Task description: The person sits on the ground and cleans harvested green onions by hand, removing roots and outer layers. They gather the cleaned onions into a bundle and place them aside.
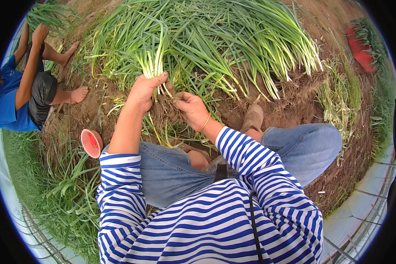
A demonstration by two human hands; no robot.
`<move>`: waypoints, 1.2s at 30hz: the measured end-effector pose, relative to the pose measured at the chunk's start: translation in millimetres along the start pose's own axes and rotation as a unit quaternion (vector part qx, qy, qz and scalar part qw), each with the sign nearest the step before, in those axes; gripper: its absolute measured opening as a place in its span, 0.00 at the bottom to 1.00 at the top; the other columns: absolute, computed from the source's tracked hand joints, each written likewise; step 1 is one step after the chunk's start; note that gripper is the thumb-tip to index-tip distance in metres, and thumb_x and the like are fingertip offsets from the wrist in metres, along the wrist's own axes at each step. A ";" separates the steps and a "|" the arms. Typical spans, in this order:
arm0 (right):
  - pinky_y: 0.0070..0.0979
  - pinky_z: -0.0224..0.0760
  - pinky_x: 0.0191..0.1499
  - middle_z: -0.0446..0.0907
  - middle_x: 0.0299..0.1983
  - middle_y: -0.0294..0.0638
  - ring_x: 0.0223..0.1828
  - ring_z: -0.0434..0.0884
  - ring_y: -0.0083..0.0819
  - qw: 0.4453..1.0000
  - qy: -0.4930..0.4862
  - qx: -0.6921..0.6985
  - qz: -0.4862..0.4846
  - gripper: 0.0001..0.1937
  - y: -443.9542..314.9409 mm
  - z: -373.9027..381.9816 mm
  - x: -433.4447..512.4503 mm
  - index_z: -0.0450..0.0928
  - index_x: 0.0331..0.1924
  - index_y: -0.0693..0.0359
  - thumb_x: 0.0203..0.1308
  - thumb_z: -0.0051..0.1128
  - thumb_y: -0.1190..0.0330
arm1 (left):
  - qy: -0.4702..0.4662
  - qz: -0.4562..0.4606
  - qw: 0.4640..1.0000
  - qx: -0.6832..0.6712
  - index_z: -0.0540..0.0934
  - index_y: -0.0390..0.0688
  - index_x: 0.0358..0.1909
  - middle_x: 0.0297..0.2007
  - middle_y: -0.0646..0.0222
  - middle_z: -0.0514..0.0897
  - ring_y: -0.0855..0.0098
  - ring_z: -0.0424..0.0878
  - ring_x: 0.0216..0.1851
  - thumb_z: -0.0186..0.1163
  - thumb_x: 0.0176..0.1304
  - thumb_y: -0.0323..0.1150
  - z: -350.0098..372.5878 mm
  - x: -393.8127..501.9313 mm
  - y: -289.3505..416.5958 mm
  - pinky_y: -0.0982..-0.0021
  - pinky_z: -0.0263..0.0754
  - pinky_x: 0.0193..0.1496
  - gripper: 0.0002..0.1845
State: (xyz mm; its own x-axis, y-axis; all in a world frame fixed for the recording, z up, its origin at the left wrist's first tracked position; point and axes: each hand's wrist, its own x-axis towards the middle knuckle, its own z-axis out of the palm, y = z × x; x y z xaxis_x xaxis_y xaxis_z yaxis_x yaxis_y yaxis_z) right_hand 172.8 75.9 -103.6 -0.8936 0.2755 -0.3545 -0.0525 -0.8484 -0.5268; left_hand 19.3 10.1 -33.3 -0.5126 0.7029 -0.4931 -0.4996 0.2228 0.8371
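My left hand (145, 89) is closed around a bunch of green garlic or similar allium stalks (155, 64). Their pale stems stand up out of the fist and the leaves point away from me. Below that fist hang brown, soil-flecked roots (163, 110). At the root end, my right hand (192, 107) pinches a thin strand or stalk base between thumb and fingertips; exactly what it grips is too small to tell. Just beyond both hands lies a large heap of the same leafy plants (211, 36), roots towards me on the right side.
To the left, another person in a blue shirt (11, 95) sits barefoot, holding green leaves (49, 15). A pink plastic bowl (91, 143) with something red inside rests by my left knee. Peeled leaf scraps (336, 102) lie on the soil at right, with red material (359, 49) beyond.
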 end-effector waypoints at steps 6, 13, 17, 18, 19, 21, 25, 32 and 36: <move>0.26 0.73 0.26 0.80 0.28 0.48 0.25 0.81 0.31 0.935 0.126 -0.332 -0.004 0.10 -2.6 -88.8 20.0 0.70 0.41 0.71 0.59 0.46 0.73 | 0.037 0.088 0.965 -0.245 0.72 0.39 0.40 0.26 0.69 0.74 0.70 0.73 0.29 0.58 0.58 0.28 -29.2 7.6 35.8 0.67 0.72 0.40 0.09; 0.44 0.60 0.58 0.60 0.61 0.57 0.59 0.64 0.56 0.615 0.389 -0.685 0.024 0.29 -56.4 -271.4 40.9 0.57 0.61 0.64 0.57 0.51 0.63 | -0.110 0.351 0.914 -0.168 0.56 0.44 0.65 0.31 0.74 0.74 0.76 0.69 0.30 0.61 0.54 0.31 -32.7 -20.6 79.6 0.74 0.62 0.34 0.37; 0.45 0.59 0.60 0.59 0.62 0.56 0.60 0.62 0.56 0.622 0.305 -0.700 0.174 0.32 -56.5 -289.0 47.5 0.51 0.64 0.61 0.56 0.51 0.65 | -0.117 0.241 0.938 -0.222 0.63 0.40 0.61 0.19 0.78 0.69 0.77 0.65 0.27 0.64 0.52 0.38 -32.9 -0.2 53.3 0.74 0.58 0.34 0.35; 0.42 0.62 0.58 0.68 0.56 0.55 0.55 0.69 0.54 0.540 0.310 -0.758 0.194 0.28 -59.7 -268.3 45.3 0.60 0.61 0.61 0.56 0.53 0.64 | -0.095 0.223 0.947 -0.212 0.65 0.38 0.59 0.18 0.78 0.68 0.77 0.65 0.27 0.63 0.53 0.39 -33.9 3.9 44.0 0.74 0.58 0.34 0.33; 0.42 0.64 0.56 0.71 0.52 0.55 0.52 0.71 0.53 0.581 0.284 -0.748 0.151 0.25 -63.9 -268.1 44.4 0.63 0.57 0.62 0.56 0.53 0.63 | -0.078 0.204 0.955 -0.200 0.66 0.36 0.57 0.17 0.79 0.67 0.77 0.65 0.26 0.63 0.54 0.40 -29.2 4.9 39.6 0.74 0.58 0.34 0.31; 0.42 0.67 0.53 0.77 0.45 0.53 0.46 0.75 0.52 0.656 0.231 -0.716 0.061 0.20 -73.9 -267.9 40.9 0.71 0.51 0.62 0.56 0.54 0.62 | -0.040 0.168 0.958 -0.228 0.71 0.34 0.46 0.15 0.77 0.67 0.76 0.65 0.23 0.62 0.56 0.36 -21.0 8.2 34.8 0.74 0.60 0.34 0.21; 0.34 0.73 0.40 0.79 0.30 0.44 0.32 0.79 0.37 0.950 0.121 -0.263 0.115 0.11 -93.8 -184.8 19.7 0.75 0.39 0.67 0.57 0.55 0.67 | 0.043 0.093 0.981 -0.164 0.74 0.36 0.39 0.15 0.74 0.70 0.74 0.67 0.21 0.59 0.57 0.33 -10.3 14.2 15.0 0.74 0.65 0.32 0.13; 0.23 0.69 0.38 0.77 0.30 0.37 0.32 0.76 0.25 0.970 -0.045 -0.216 0.105 0.08 -66.6 -60.1 -5.4 0.75 0.37 0.63 0.58 0.56 0.68 | 0.059 -0.059 0.996 -0.032 0.78 0.36 0.38 0.22 0.69 0.77 0.73 0.75 0.22 0.62 0.53 0.29 30.0 4.5 -28.8 0.70 0.73 0.28 0.12; 0.17 0.66 0.38 0.78 0.31 0.31 0.31 0.73 0.17 0.938 -0.107 -0.325 0.053 0.10 -52.0 -25.4 -18.7 0.76 0.40 0.66 0.59 0.55 0.67 | 0.019 -0.110 0.993 -0.040 0.78 0.39 0.36 0.26 0.71 0.78 0.75 0.74 0.24 0.64 0.51 0.28 28.7 2.8 -41.2 0.72 0.71 0.27 0.10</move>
State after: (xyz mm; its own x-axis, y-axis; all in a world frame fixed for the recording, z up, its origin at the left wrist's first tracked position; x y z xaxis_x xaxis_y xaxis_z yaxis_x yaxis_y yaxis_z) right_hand 203.6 126.4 -89.2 -0.9512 0.0499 -0.3046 0.2620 -0.3910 -0.8823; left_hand 58.5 22.3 -62.3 -0.4096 0.6167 -0.6723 -0.6557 0.3133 0.6870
